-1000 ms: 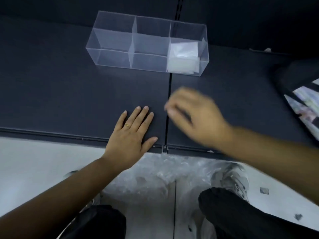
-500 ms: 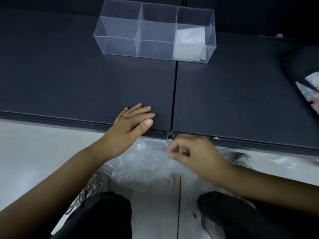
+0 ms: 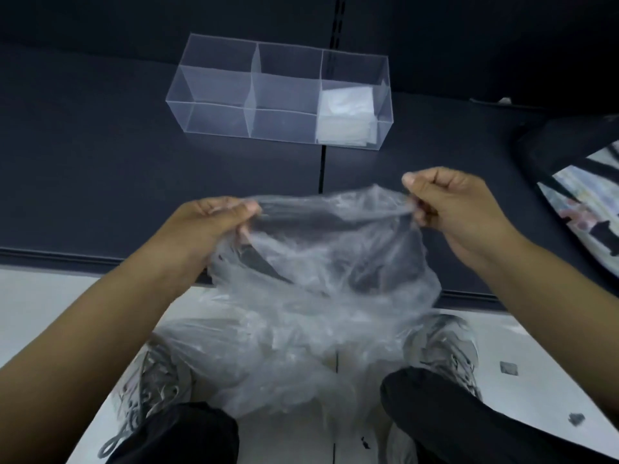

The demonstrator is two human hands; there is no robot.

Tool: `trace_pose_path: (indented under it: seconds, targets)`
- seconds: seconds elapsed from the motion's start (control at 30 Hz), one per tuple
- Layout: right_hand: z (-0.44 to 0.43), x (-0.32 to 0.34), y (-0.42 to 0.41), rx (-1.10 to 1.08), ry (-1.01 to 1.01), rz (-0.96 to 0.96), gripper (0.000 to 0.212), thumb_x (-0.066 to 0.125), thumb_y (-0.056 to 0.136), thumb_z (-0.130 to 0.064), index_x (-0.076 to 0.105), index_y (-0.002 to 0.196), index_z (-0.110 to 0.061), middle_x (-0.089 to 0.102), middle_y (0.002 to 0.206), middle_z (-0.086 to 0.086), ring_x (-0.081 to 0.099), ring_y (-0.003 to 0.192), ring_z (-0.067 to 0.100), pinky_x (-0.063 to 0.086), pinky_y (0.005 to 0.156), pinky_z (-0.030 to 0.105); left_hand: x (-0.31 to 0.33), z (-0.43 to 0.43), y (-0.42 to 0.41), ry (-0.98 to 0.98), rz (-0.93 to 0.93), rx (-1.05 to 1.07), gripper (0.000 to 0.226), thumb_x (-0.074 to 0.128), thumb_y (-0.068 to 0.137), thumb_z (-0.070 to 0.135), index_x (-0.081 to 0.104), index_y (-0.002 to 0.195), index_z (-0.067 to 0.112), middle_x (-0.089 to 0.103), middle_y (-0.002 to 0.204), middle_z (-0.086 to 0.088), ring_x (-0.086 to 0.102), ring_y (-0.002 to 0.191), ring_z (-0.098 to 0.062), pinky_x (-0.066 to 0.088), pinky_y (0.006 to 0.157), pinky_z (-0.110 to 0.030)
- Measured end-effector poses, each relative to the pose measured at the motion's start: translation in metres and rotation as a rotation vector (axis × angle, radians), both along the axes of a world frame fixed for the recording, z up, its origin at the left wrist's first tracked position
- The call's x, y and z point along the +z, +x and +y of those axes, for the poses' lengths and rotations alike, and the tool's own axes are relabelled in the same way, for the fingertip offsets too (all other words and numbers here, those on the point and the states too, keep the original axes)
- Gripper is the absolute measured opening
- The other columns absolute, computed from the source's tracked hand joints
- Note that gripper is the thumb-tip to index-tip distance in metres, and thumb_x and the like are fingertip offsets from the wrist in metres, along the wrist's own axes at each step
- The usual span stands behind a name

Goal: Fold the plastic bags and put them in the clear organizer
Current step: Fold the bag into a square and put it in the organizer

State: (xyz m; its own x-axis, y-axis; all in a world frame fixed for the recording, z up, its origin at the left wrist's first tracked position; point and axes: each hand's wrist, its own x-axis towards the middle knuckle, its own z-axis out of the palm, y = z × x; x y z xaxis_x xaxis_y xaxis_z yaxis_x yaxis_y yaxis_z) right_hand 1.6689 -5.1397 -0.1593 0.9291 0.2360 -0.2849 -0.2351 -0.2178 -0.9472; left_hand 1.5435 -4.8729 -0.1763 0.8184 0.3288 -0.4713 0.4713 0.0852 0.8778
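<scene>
Nearer than the clear organizer (image 3: 214, 120), whose right compartment holds folded bags (image 3: 346, 120), the left grip (image 3: 214, 222) and right grip (image 3: 459, 204) each pinch one top edge of the crumpled plastic bag (image 3: 335, 252) stretched between them.

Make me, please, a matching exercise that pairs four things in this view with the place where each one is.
Things
1. held plastic bag
2. folded bags
3. clear organizer
4. loose bag pile

Places
A. on the dark surface, beyond the hands
B. on the floor, between the shoes
C. stretched between the left hand and the right hand
D. in the organizer's right end compartment

Pairs: 1-C, 2-D, 3-A, 4-B
</scene>
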Motion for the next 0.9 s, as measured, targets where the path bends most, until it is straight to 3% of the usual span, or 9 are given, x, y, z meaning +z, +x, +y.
trace_pose_path:
  seconds: [0.07, 0.13, 0.23, 0.3, 0.4, 0.5, 0.6, 0.77, 0.9]
  targets:
    - [-0.005, 0.002, 0.003, -0.025, 0.108, -0.007, 0.012, 0.058, 0.093, -0.028, 0.064, 0.100, -0.020, 0.067, 0.100, -0.001, 0.067, 0.086, 0.009, 0.052, 0.083, 0.029, -0.006, 0.002, 0.010, -0.233, 0.010, 0.188, 0.023, 0.064, 0.089, 0.028, 0.074, 0.071, 0.018, 0.065, 0.062, 0.003, 0.059, 0.058, -0.011, 0.054, 0.052, -0.021]
    - [-0.013, 0.007, -0.007, 0.113, 0.025, -0.192, 0.034, 0.053, 0.092, -0.050, 0.056, 0.121, -0.034, 0.052, 0.134, -0.008, 0.052, 0.122, 0.005, 0.042, 0.101, 0.023, -0.010, 0.005, 0.016, -0.372, -0.011, 0.181, 0.021, 0.055, 0.094, 0.033, 0.070, 0.088, 0.019, 0.067, 0.075, 0.004, 0.058, 0.072, -0.012, 0.055, 0.065, -0.022]
    - [-0.013, 0.011, -0.033, 0.441, -0.292, -0.608, 0.069, 0.059, 0.077, -0.067, 0.039, 0.137, -0.041, 0.023, 0.152, -0.015, 0.021, 0.142, 0.003, 0.023, 0.114, 0.020, -0.012, 0.003, 0.015, -0.345, -0.123, 0.008, 0.058, 0.044, 0.090, 0.061, 0.058, 0.128, 0.020, 0.063, 0.125, -0.001, 0.058, 0.115, -0.016, 0.043, 0.100, -0.033]
    - [-0.004, 0.006, -0.043, 0.621, -0.505, -0.787, 0.088, 0.064, 0.067, -0.071, 0.032, 0.143, -0.042, 0.014, 0.155, -0.017, 0.009, 0.146, 0.008, 0.010, 0.118, 0.036, -0.014, -0.001, 0.009, -0.077, -0.150, 0.045, 0.096, 0.049, 0.071, 0.083, 0.033, 0.147, 0.027, 0.038, 0.151, 0.008, 0.039, 0.133, -0.004, 0.031, 0.107, -0.022]
    - [0.019, -0.005, -0.046, 0.743, -0.611, -0.829, 0.099, 0.073, 0.062, -0.066, 0.031, 0.145, -0.031, 0.019, 0.154, -0.010, 0.009, 0.144, 0.011, -0.001, 0.116, 0.030, -0.012, -0.016, -0.004, 0.334, -0.258, -0.022, 0.103, 0.050, 0.067, 0.082, 0.002, 0.149, 0.043, 0.002, 0.158, 0.022, 0.010, 0.139, 0.010, 0.020, 0.095, -0.006]
    - [0.041, -0.019, -0.054, 0.738, -0.540, -1.054, 0.077, 0.078, 0.063, -0.055, 0.047, 0.125, -0.021, 0.038, 0.134, 0.001, 0.035, 0.124, 0.019, 0.014, 0.106, 0.027, -0.015, -0.024, -0.011, 0.335, -0.262, -0.065, 0.098, 0.045, 0.071, 0.081, -0.003, 0.149, 0.045, -0.003, 0.157, 0.025, 0.004, 0.138, 0.013, 0.016, 0.100, -0.008]
    - [0.048, -0.043, -0.062, 0.939, -0.624, -1.233, 0.068, 0.076, 0.067, -0.053, 0.052, 0.121, -0.020, 0.047, 0.125, 0.004, 0.041, 0.114, 0.020, 0.023, 0.100, 0.032, -0.018, -0.023, -0.015, 0.398, -0.250, -0.042, 0.087, 0.037, 0.080, 0.079, 0.001, 0.150, 0.042, -0.001, 0.157, 0.024, 0.002, 0.143, 0.004, 0.013, 0.117, -0.028]
    - [0.042, -0.044, -0.051, 0.740, -0.606, -1.047, 0.016, 0.074, 0.080, -0.016, 0.069, 0.094, -0.010, 0.066, 0.090, 0.005, 0.063, 0.081, 0.024, 0.051, 0.077, 0.038, -0.011, -0.023, -0.018, 0.629, -0.296, -0.106, 0.093, 0.034, 0.077, 0.080, 0.006, 0.151, 0.031, -0.003, 0.158, 0.016, 0.000, 0.145, -0.001, 0.011, 0.119, -0.048]
    - [0.046, -0.012, -0.041, 0.391, 0.024, -0.099, 0.018, 0.068, 0.086, -0.028, 0.069, 0.083, -0.011, 0.068, 0.075, 0.006, 0.061, 0.066, 0.019, 0.052, 0.065, 0.032, 0.003, -0.032, -0.019, 1.044, -0.602, -0.121, 0.084, 0.041, 0.089, 0.065, 0.025, 0.145, 0.004, 0.010, 0.154, -0.020, 0.010, 0.146, -0.030, 0.018, 0.112, -0.062]
